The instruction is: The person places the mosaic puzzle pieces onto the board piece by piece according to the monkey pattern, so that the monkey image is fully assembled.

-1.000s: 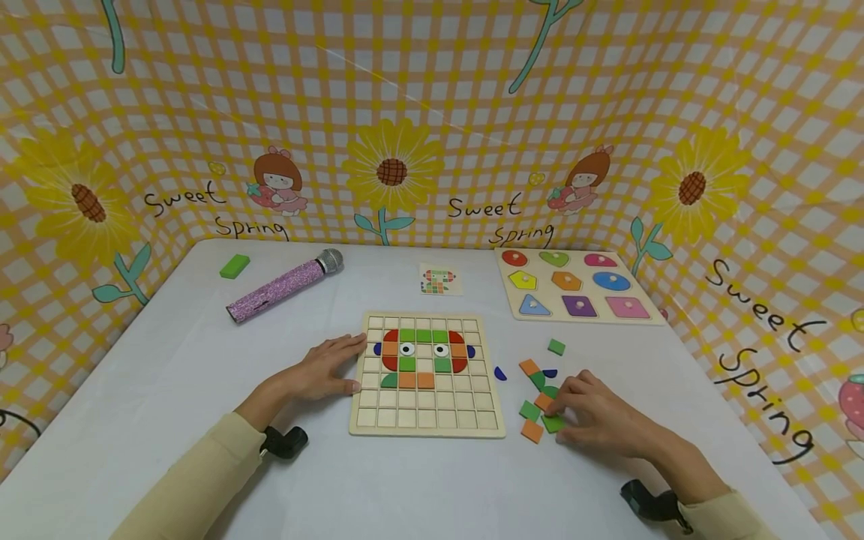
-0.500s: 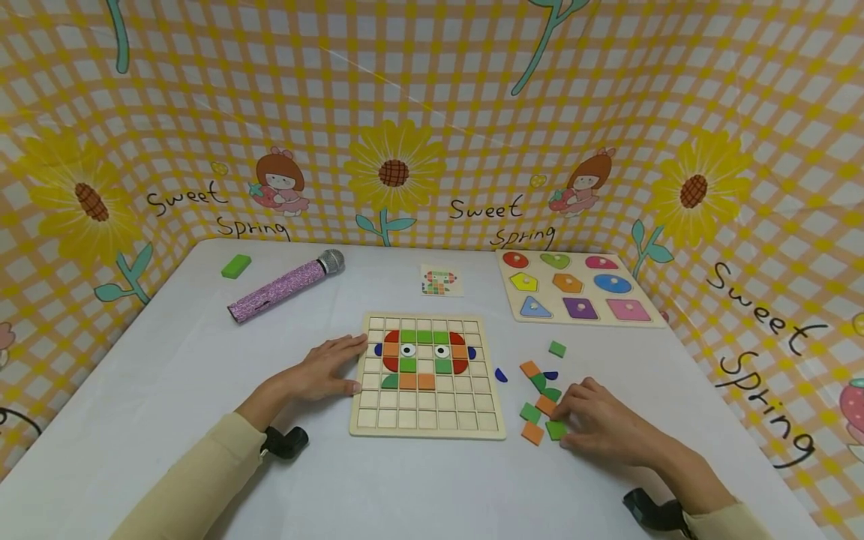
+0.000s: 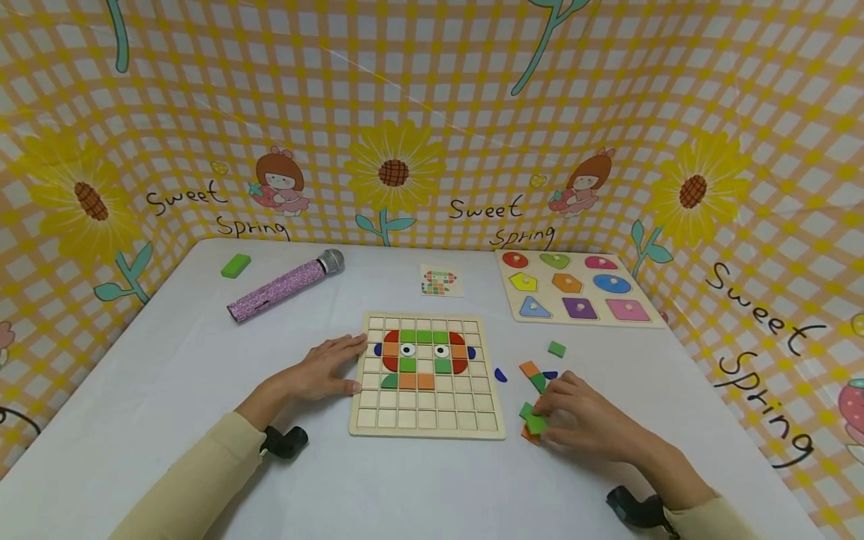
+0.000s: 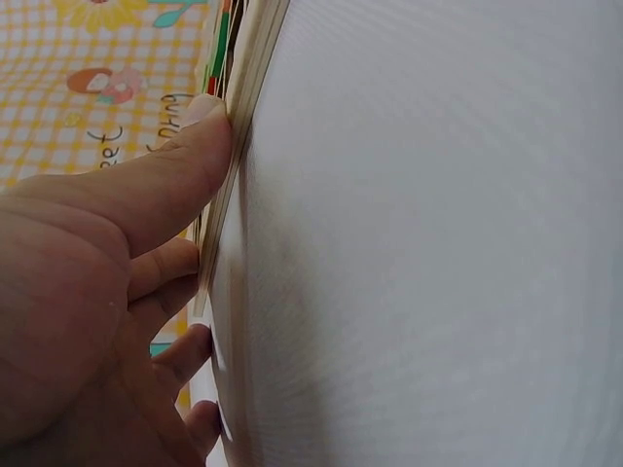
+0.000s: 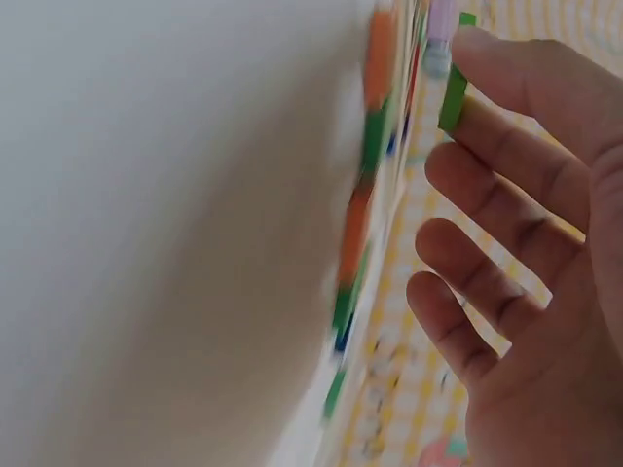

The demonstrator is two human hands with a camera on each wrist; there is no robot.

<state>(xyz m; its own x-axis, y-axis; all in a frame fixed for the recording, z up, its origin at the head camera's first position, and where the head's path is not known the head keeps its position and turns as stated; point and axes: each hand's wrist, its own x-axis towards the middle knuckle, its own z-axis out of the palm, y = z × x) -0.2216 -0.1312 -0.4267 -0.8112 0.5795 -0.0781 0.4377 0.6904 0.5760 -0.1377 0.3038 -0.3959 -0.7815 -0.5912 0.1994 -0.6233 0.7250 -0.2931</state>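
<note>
The right hand (image 3: pixel 594 420) pinches a green tile (image 3: pixel 536 425), while the left hand (image 3: pixel 322 370) (fingers loose) touches the board (image 3: pixel 466 421), maybe to keep it still.

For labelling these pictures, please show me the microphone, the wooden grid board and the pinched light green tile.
Purple glitter microphone (image 3: pixel 278 291), head view: middle of the handle.
Wooden grid board (image 3: pixel 466 418), head view: a bare bottom-row cell.
Light green tile (image 5: pixel 454 101), right wrist view: its lower exposed part.
</note>
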